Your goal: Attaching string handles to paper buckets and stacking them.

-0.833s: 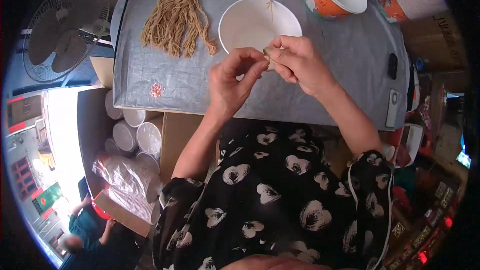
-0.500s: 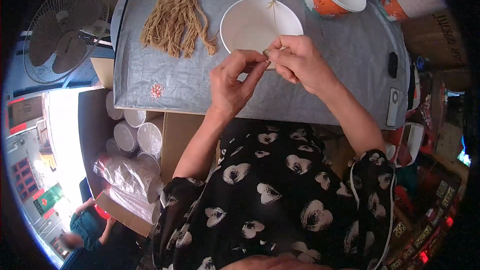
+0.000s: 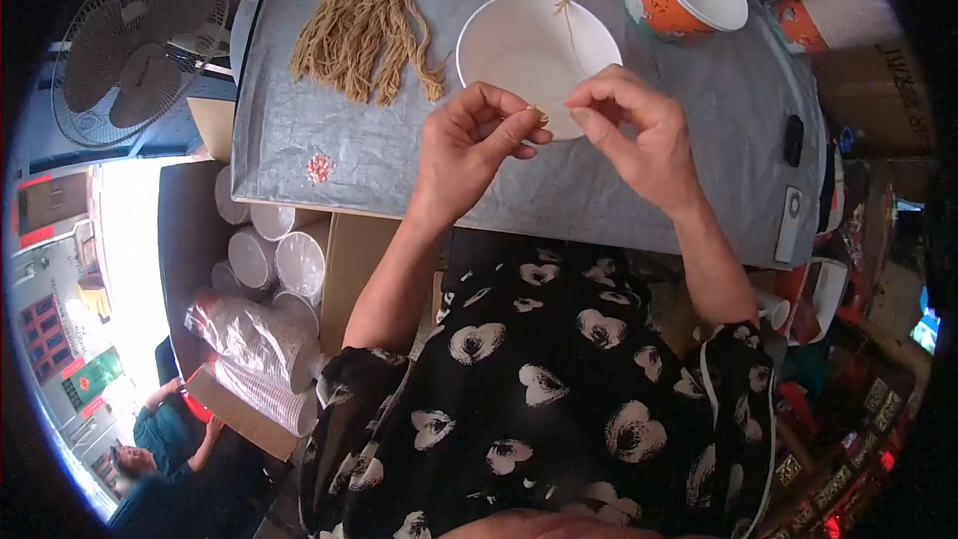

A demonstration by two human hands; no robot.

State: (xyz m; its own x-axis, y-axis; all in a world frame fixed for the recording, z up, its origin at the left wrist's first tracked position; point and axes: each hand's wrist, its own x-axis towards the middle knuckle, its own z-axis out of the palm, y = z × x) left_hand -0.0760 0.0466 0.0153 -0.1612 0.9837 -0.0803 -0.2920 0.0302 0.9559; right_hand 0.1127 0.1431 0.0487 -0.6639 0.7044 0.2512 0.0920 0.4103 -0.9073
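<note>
A large white paper bucket (image 3: pixel 499 45) stands on the table in front of me with its open mouth facing up. A thin tan string (image 3: pixel 572 30) is knotted at its far rim and hangs down inside toward my hands. Over the bucket's near rim, my left hand (image 3: pixel 467 145) pinches the string's tan end between thumb and forefinger. Just to its right, my right hand (image 3: pixel 644 140) has thumb and forefinger closed together on what looks like a fine strand, its other fingers curled. A bundle of tan twisted cords (image 3: pixel 364 30) lies to the left of the bucket.
Small red-and-white bits (image 3: pixel 319 169) lie on the grey-covered table (image 3: pixel 399 170). Orange printed buckets (image 3: pixel 689 0) stand at the far right. A carton of stacked white buckets (image 3: pixel 269 260) sits low left, near a fan (image 3: pixel 140 50). Another person (image 3: pixel 170 439) is beyond it.
My hands were pressed together at the bucket's near rim and have since drawn slightly apart, the right one moving right. The view has shifted a little.
</note>
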